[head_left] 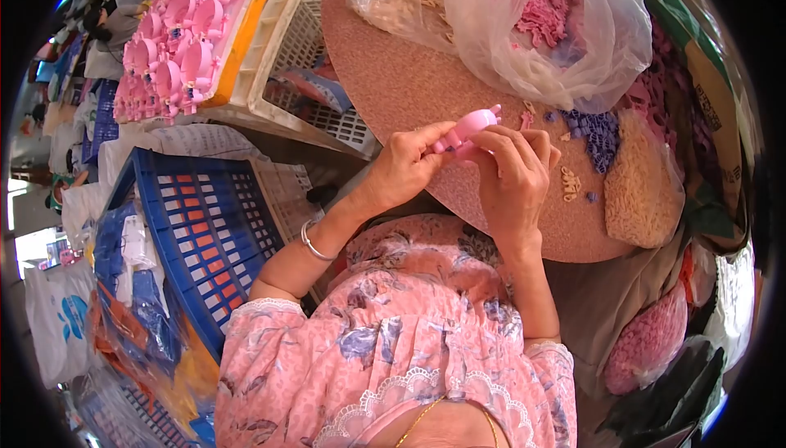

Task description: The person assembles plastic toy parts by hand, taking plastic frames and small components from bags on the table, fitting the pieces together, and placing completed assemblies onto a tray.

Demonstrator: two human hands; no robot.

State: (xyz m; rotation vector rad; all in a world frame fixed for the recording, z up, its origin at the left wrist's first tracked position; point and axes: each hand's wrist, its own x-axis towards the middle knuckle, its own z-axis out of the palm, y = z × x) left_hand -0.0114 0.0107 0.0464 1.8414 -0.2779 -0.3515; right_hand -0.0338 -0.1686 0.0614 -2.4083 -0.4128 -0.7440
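A small pink plastic piece with a rounded, ring-like body (475, 124) is held up over the near edge of the round table (409, 80). My left hand (406, 160) pinches its left end between thumb and fingers. From the other side, the closed fingers of my right hand (517, 171) grip the same piece, partly covering its lower part. Just beyond my right hand lie a few loose pink bits (526, 120) and small beige pieces (571, 184). A heap of small blue pieces (598, 139) is farther right.
Clear plastic bags of beige pieces (647, 182) and pink pieces (544, 16) rest on the table. At the upper left, rows of similar pink pieces (182, 39) fill a tray above a white crate (282, 80). A blue basket (147, 194) stands at the left.
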